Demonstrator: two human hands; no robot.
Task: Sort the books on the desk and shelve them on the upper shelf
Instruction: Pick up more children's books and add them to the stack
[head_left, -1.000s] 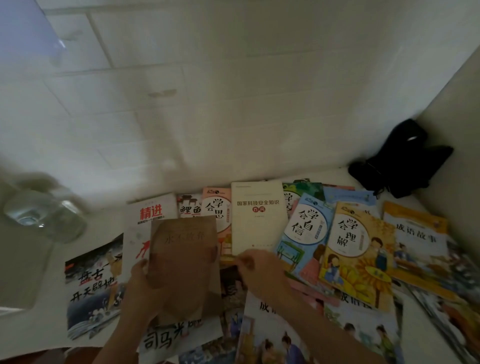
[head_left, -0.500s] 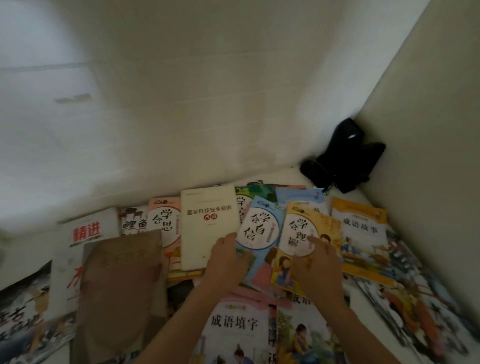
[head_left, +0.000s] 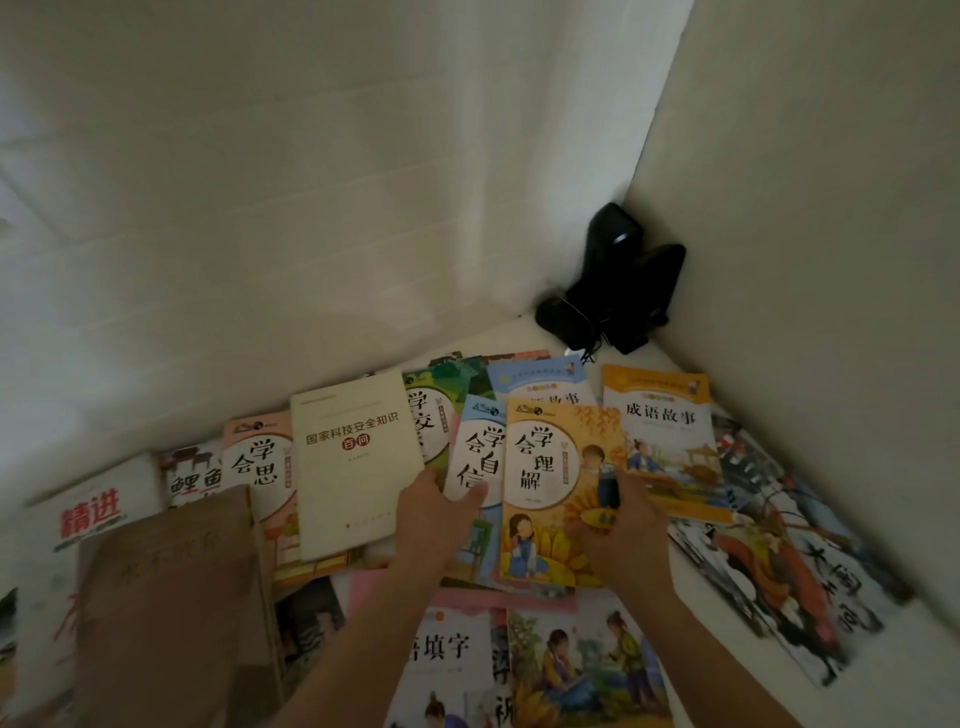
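Many books lie overlapping on the white desk (head_left: 524, 332). My right hand (head_left: 623, 530) grips the right edge of the yellow picture book (head_left: 550, 467), thumb on its cover. That book partly overlaps the blue book (head_left: 480, 457). My left hand (head_left: 434, 519) is at the blue book's left edge, beside the cream paperback (head_left: 353, 457). Its thumb lies across the blue cover and its fingertips are hidden. The upper shelf is out of view.
A brown book (head_left: 171, 597) lies at the front left, over a white one with a red title (head_left: 88, 514). An orange-topped book (head_left: 660, 431) and large picture books (head_left: 779, 561) lie along the right wall panel (head_left: 831, 260). A black object (head_left: 613, 291) sits in the corner.
My left hand let go of the brown book and moved right to the blue book. My right hand moved right onto the yellow book. The view swung to the right.
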